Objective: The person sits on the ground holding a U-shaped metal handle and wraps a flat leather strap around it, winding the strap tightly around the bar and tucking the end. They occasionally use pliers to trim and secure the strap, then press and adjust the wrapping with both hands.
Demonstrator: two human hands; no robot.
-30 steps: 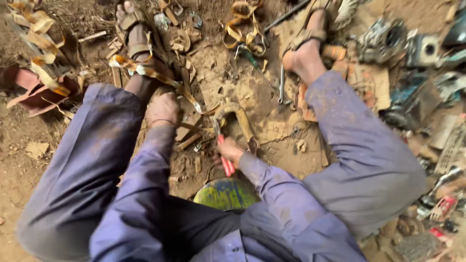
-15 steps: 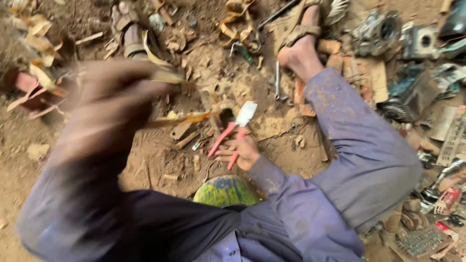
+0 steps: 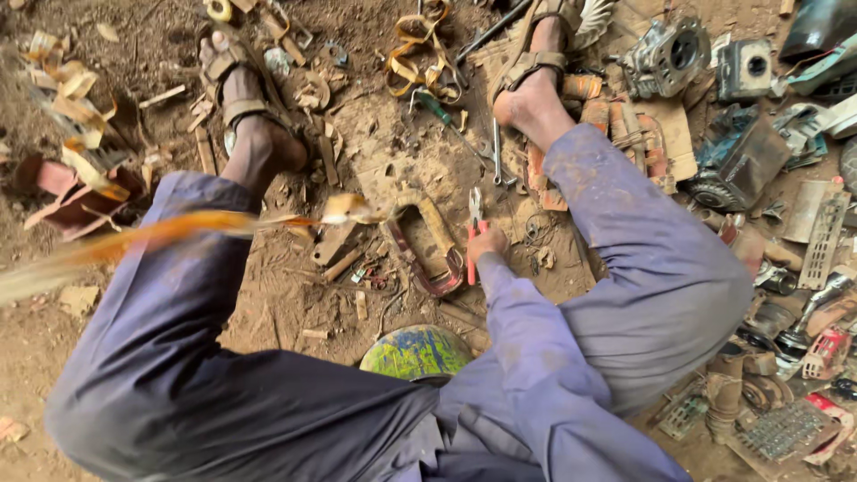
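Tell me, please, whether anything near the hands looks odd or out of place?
A long orange-yellow strip streaks blurred across the left knee, apparently in mid-air. The right hand grips red-handled pliers beside a rusty oblong metal loop on the dirt.

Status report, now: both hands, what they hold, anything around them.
Right hand grips red-handled pliers beside the oval metal frame. Left hand out of view; blurred orange strip crosses left knee. Scrap metal scattered close around.

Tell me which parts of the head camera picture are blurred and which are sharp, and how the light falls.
In the head view, a long orange streak is smeared by motion across the left knee, so its shape cannot be told. The right hand with the red-handled pliers is sharp, as is the grey metal engine part. The light is soft and even, without glare. The view bends slightly at its edges.
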